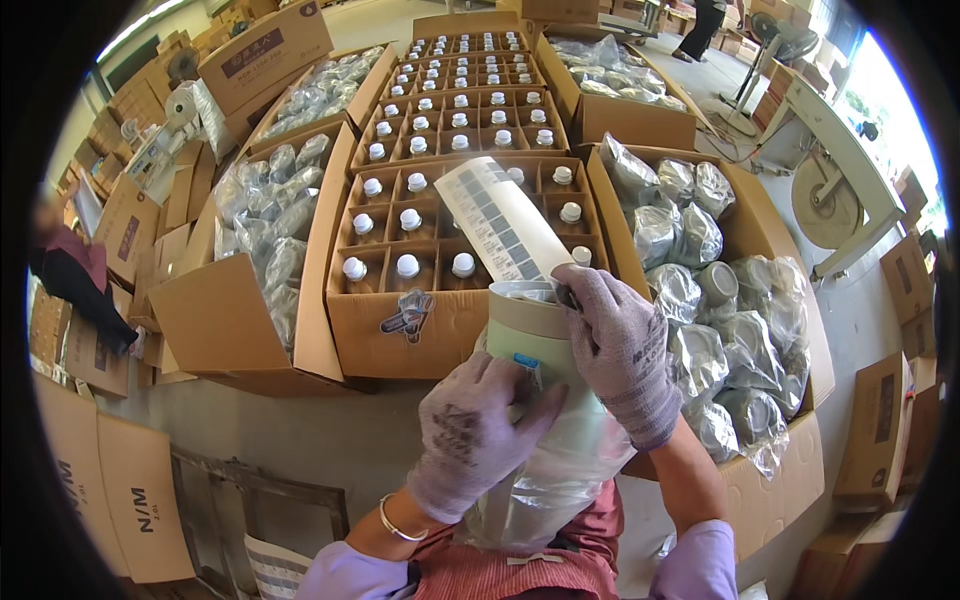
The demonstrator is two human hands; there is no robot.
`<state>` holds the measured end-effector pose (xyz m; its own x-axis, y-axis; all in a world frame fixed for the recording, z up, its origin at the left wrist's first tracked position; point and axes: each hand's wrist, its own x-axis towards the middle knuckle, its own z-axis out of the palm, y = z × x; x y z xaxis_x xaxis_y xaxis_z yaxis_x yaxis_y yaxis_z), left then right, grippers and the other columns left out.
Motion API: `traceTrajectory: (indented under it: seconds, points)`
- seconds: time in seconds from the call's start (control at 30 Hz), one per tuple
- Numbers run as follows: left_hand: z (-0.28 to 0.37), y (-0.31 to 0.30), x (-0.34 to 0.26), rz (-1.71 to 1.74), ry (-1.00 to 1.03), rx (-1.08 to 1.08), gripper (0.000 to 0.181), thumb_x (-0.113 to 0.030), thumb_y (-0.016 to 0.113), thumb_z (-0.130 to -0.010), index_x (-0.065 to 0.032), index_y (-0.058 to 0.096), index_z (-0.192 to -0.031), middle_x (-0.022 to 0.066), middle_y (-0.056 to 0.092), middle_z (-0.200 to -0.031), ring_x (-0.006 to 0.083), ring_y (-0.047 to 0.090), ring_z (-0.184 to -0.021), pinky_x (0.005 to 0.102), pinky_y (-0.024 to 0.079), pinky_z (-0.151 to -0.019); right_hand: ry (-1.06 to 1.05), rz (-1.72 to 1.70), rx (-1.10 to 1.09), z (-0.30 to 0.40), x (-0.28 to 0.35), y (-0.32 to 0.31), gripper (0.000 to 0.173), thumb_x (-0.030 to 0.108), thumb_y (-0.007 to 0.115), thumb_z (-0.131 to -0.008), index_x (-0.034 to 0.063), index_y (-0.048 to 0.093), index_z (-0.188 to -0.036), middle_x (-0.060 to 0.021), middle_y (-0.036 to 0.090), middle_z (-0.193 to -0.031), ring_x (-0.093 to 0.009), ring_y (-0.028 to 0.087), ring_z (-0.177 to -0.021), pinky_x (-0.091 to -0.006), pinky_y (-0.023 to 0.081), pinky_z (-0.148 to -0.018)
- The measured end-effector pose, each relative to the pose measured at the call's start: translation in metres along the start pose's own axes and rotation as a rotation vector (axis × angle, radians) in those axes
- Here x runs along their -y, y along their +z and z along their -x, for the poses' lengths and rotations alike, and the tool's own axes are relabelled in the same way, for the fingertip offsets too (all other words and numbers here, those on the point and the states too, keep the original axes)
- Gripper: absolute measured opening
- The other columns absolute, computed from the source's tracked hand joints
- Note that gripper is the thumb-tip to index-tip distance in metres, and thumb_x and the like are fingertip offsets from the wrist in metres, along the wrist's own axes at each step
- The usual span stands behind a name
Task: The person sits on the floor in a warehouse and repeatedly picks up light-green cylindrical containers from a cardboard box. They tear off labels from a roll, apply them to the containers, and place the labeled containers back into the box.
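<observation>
A pale green cylindrical vessel (541, 330) with a grey rim stands upright before me, its lower part in a clear plastic bag (551, 465). My right hand (622, 345), in a grey-lilac knitted glove, grips its rim and pinches a strip of printed labels (506, 225) that extends away over the divided carton. Against the vessel's front rests my left hand (484, 427), gloved alike, with fingers and thumb beside a small blue sticker (527, 362). Its palm side is hidden. A divided cardboard carton (409, 330) holding white-capped bottles (407, 265) is just beyond.
At the right, an open carton (780, 450) holds plastic-wrapped vessels (697, 360); another such carton (315, 330) is at the left. More divided cartons reach back in a row. A metal frame (285, 491) is low at the left. A person (82, 262) is at the far left.
</observation>
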<state>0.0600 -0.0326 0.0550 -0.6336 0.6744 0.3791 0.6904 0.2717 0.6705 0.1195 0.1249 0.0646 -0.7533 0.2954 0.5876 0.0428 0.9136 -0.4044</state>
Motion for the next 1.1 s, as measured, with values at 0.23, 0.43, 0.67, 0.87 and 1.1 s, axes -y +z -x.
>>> traceTrajectory:
  seconds: [0.23,0.43,0.67,0.87,1.1]
  points:
    - [-0.005,0.0,0.03,0.397,-0.02,0.155,0.02,-0.009,0.066,-0.085,-0.0012,0.056,-0.07,0.0071,0.053,-0.065,0.0202,0.054,-0.056,0.0333,0.042,-0.054,-0.004,0.003,0.008,0.001,0.004,-0.002,0.032,0.003,0.065,-0.075,0.0082,0.06,-0.106,-0.0097,0.061,-0.083,-0.029,0.063,-0.079,-0.0397,0.052,-0.068]
    - [0.012,0.003,0.071,0.683,-0.14,0.186,0.018,-0.004,0.062,-0.08,0.0026,0.056,-0.065,0.007,0.06,-0.074,0.0122,0.052,-0.064,0.0255,0.041,-0.058,0.0,-0.014,0.037,0.001,0.009,-0.005,0.034,0.001,0.065,-0.073,0.0083,0.06,-0.106,-0.0099,0.062,-0.084,-0.03,0.063,-0.079,-0.0397,0.051,-0.068]
    - [0.016,0.015,0.121,1.02,-0.338,-0.114,0.01,-0.005,0.06,-0.086,0.0006,0.059,-0.077,0.0044,0.055,-0.076,0.0144,0.052,-0.067,0.0266,0.042,-0.061,0.04,-0.036,0.0,0.002,0.003,-0.005,0.038,-0.001,0.062,-0.069,0.0081,0.061,-0.106,-0.0116,0.062,-0.085,-0.031,0.063,-0.075,-0.0396,0.051,-0.068]
    - [-0.022,0.039,0.278,-0.731,0.134,-0.239,0.012,-0.019,0.064,-0.087,-0.0076,0.059,-0.083,0.0068,0.057,-0.083,0.0242,0.057,-0.077,0.0378,0.045,-0.066,0.162,-0.099,0.035,0.003,0.007,-0.01,0.039,-0.006,0.062,-0.068,0.0067,0.062,-0.105,-0.0126,0.062,-0.085,-0.032,0.062,-0.074,-0.038,0.05,-0.068]
    - [-0.007,0.064,0.31,-0.737,-0.019,-0.015,0.043,-0.037,0.065,-0.083,-0.0059,0.057,-0.112,0.0109,0.054,-0.109,0.0295,0.054,-0.1,0.0433,0.043,-0.089,0.379,-0.357,0.079,-0.009,0.003,-0.016,0.018,-0.005,0.058,-0.086,-0.0003,0.062,-0.102,-0.0126,0.068,-0.082,-0.018,0.068,-0.072,-0.0276,0.053,-0.068]
